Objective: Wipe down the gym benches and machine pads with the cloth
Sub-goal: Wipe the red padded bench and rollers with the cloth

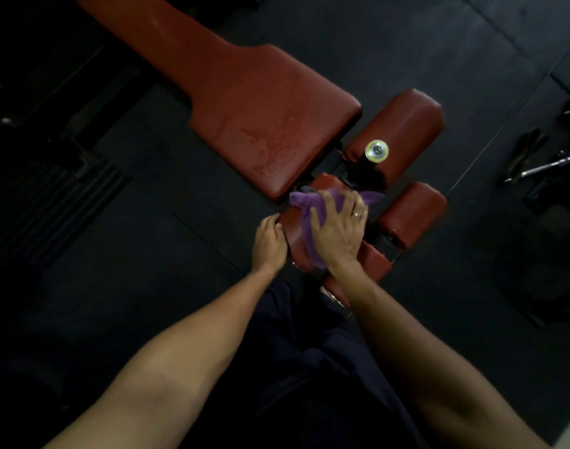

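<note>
Flat right hand (338, 228) presses cloth (304, 202) on pad (295, 236); left hand (268, 243) grips its end at 9 o'clock.
Pad wipe underway; next likely rollers (406, 124) at 2 o'clock.

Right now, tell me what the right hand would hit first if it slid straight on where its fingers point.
Pressing the purple cloth, the right hand would probably first meet the black post with the silver cap, beside the bench pad's end; depth is unclear.
</note>
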A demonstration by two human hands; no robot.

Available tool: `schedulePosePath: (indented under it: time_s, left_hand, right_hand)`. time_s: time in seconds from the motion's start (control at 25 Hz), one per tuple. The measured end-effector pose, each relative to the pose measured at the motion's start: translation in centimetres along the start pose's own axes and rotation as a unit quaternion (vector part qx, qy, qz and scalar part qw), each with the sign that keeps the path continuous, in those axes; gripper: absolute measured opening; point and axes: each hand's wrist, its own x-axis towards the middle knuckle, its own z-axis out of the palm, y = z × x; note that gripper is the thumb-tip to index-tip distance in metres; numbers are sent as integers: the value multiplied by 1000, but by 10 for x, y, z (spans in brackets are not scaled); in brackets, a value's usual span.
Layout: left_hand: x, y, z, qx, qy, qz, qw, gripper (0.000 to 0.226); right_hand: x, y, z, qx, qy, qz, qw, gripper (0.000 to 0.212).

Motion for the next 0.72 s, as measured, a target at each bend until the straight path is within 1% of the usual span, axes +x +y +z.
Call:
schedulePosePath:
  time_s: [0.08,0.12,0.16,0.2,0.28,0.36,0.44,0.52,0.64,0.72]
  left_hand:
    - [3,3,-2,15,-3,18,1000,39]
    - [4,3,-2,20,-5,23,1000,39]
    - [4,2,-2,22,-7,26,999,39]
    - [3,1,-3,23,-12,30,999,39]
    - [1,0,-6,27,-30,37,999,41]
    - [2,0,-8,33,-44,33,998,42]
    - [3,2,-9,34,-51,29,998,43]
    - [2,10,-9,44,-54,30,997,44]
    - [1,18,-9,75,-61,33,995,46]
    - [2,23,-8,85,-61,31,994,46]
  right_hand:
    - [13,-3,-1,41,6,98,994,45]
    - [9,-9,-2,78,7,148,986,49]
    - [-2,-18,-2,111,2,179,978,54]
    - [-20,-28,-3,132,-3,189,973,61]
    - [-62,-46,-5,159,-19,173,972,71]
    - [-87,-53,-6,187,-46,163,968,71]
    - [-75,-46,-2,178,-37,154,971,62]
    - [-39,-32,2,167,-11,169,971,57]
    - [13,-7,-1,207,37,248,946,52]
    - [25,1,-3,245,68,286,924,46]
